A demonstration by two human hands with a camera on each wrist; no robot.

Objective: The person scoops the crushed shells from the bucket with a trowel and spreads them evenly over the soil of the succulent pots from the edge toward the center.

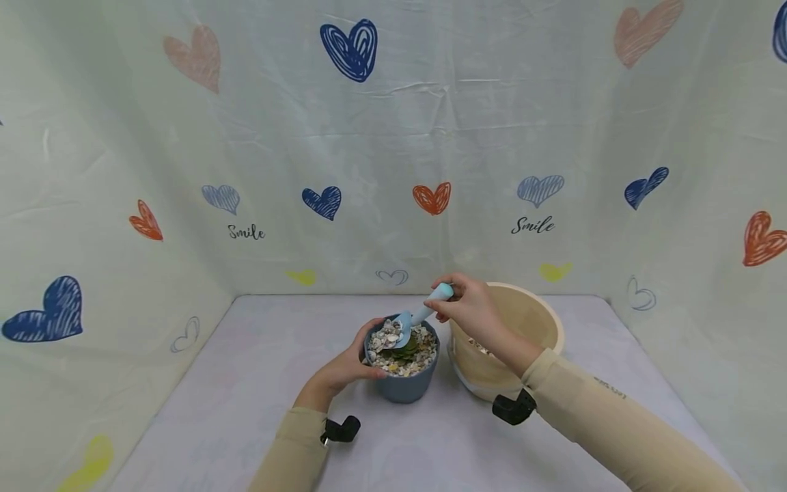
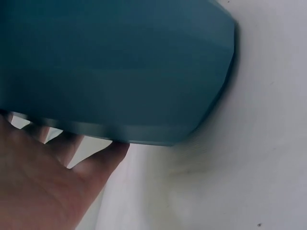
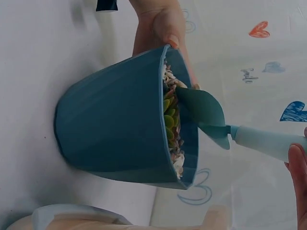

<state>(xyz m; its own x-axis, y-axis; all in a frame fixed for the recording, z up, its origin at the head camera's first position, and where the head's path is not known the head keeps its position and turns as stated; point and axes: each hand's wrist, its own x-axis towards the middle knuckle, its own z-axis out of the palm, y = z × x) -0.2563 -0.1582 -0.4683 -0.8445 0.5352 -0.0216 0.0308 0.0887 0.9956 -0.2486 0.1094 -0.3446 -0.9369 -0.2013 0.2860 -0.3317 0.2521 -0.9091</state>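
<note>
The blue pot (image 1: pixel 402 372) stands on the table (image 1: pixel 246 383) and is steadied at its left side by the curled left hand (image 1: pixel 344 372). Above its rim the small scoop (image 1: pixel 413 320) is gripped by the right hand (image 1: pixel 470 311). A slow tilt seems best for keeping pebbles (image 1: pixel 393 335) off the single succulent (image 1: pixel 406 352). Just right of the pot sits one beige tub (image 1: pixel 535 321).

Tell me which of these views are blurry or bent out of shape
Head view: sharp, evenly lit, but the wide lens bows the cloth walls outward. Left wrist view: the blue pot fills the frame, soft and smeared at its right edge. Right wrist view: mostly sharp, the scoop clear.
</note>
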